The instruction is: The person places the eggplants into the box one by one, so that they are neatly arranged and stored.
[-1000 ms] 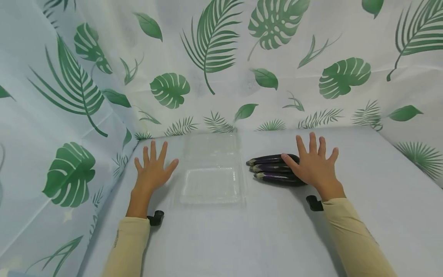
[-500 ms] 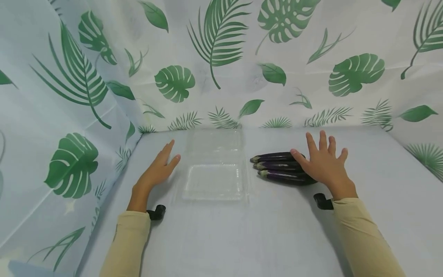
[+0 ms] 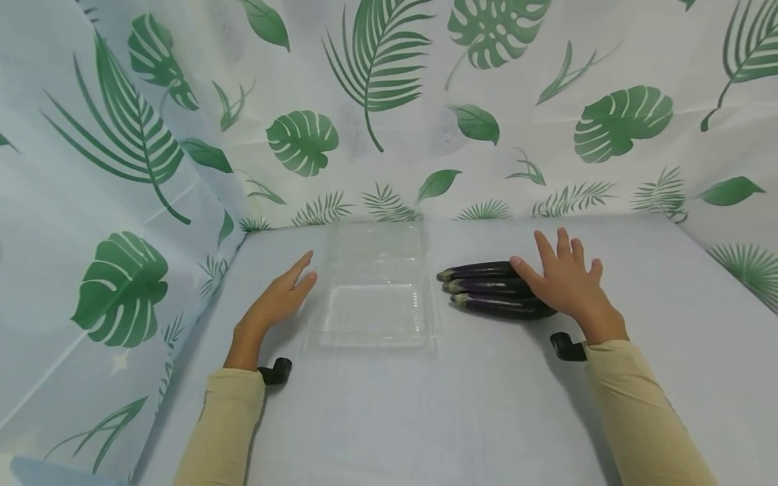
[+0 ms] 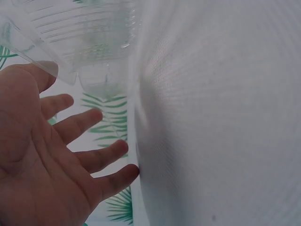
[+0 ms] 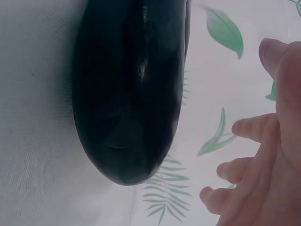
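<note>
Three dark purple eggplants [image 3: 501, 287] lie side by side on the white tabletop, stem ends to the left. Over their right ends is my right hand [image 3: 571, 280], fingers spread. The right wrist view shows one large eggplant [image 5: 129, 94] with a gap between it and the fingers. To the left of the eggplants lies a clear plastic clamshell box [image 3: 373, 347], lid folded back toward the wall. My left hand [image 3: 273, 300] is beside the box, turned on edge with palm toward it and holding nothing. Whether its thumb touches the box [image 4: 89, 28] cannot be told from the left wrist view.
A white cloth with green leaf prints [image 3: 389, 135] hangs behind the table and along its left and right sides. A small black device sits at the left wrist [image 3: 277, 371] and another at the right wrist [image 3: 566, 346]. The white tabletop [image 3: 413, 418] extends in front.
My left hand has turned from palm down with fingers spread to palm inward with fingers together. The right hand stays over the eggplants, its fingers slightly lower. The head view has shifted a little.
</note>
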`<action>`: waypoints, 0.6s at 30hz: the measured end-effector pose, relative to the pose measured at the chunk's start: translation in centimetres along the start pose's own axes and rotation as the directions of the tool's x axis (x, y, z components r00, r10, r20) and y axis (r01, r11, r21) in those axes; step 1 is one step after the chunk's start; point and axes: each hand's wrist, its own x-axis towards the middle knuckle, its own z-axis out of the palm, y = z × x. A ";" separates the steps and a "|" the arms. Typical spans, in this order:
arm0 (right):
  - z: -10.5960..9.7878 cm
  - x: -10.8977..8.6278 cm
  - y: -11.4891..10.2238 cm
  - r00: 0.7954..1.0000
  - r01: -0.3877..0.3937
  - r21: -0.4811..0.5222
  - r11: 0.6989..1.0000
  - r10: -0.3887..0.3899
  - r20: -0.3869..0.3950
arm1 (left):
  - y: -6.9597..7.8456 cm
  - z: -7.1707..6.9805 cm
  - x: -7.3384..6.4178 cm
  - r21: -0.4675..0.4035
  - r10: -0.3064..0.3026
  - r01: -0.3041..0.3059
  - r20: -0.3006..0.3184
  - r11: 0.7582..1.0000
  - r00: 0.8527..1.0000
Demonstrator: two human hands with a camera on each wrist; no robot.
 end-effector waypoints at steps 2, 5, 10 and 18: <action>0.0 0.1 -0.1 1.000 0.007 0.001 1.000 -0.007 0.001 | -0.1 0.0 -0.1 0.000 -0.001 0.001 -0.002 1.000 1.000; -0.1 0.2 -0.2 1.000 0.017 0.000 1.000 -0.017 0.003 | -0.4 0.1 -0.1 0.007 -0.002 0.002 0.004 1.000 1.000; -0.4 0.5 0.0 0.999 0.027 0.004 1.000 -0.027 0.022 | -0.6 -0.1 0.2 0.030 -0.001 0.000 0.013 1.000 1.000; -1.0 0.7 0.5 0.995 0.060 0.035 0.998 -0.063 0.077 | -0.6 -0.4 0.2 0.046 0.000 -0.001 0.022 0.999 1.000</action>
